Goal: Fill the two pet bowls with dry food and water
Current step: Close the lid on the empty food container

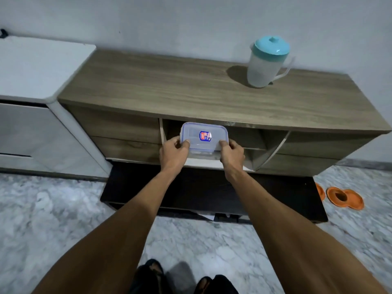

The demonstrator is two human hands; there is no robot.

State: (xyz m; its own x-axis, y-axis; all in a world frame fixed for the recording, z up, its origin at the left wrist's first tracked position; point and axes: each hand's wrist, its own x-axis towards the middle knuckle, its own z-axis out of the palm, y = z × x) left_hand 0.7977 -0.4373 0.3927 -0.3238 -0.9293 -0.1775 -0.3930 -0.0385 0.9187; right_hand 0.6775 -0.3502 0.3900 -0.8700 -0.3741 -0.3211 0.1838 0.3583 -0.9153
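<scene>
1. Bottom centre of frame: dark footwear [182, 279] on grey marble floor [63, 209], two bare forearms reaching up-frame
2. Centre: left hand [172, 151] grips left end of clear lidded container [203, 139], thumb on the lid; right hand [232, 154] grips right end the same way
3. Container has blue-trimmed lid with a sticker and sits at the mouth of the middle open compartment of wooden cabinet [191, 90]; contents unclear
4. Right edge, on floor beside cabinet: orange pet bowls [344, 198]
5. Upper right, on cabinet top: upright frosted jug [268, 62], teal lid on
6. Upper left: white unit [31, 66] touching cabinet's side
</scene>
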